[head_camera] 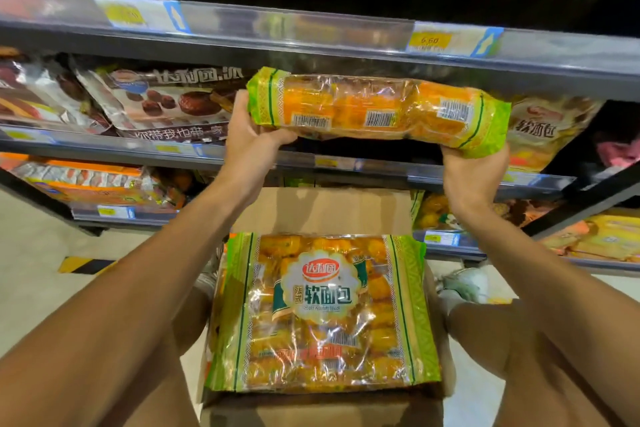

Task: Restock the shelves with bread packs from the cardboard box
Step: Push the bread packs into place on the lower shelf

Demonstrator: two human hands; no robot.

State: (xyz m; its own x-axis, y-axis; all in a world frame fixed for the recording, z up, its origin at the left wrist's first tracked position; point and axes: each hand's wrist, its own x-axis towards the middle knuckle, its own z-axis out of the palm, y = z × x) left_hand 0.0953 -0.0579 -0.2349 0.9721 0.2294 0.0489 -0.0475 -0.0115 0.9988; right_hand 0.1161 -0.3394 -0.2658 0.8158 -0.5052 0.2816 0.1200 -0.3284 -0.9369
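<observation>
Fingers of left hand (254, 135), right hand (472, 172) grip bread pack (377, 111) ends, arms raised.

Floor (31, 263): pale, smooth, with a yellow-and-black striped strip (86, 265) at left.
Shelving (311, 55): dark grey metal tiers with clear price rails and yellow price tags (429, 40).
Light: dim on the upper tier, brighter below.

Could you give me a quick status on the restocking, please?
Left hand and right hand grip a bread pack by its ends, at the shelf opening. Another pack tops the box. Nothing blocking.
</observation>
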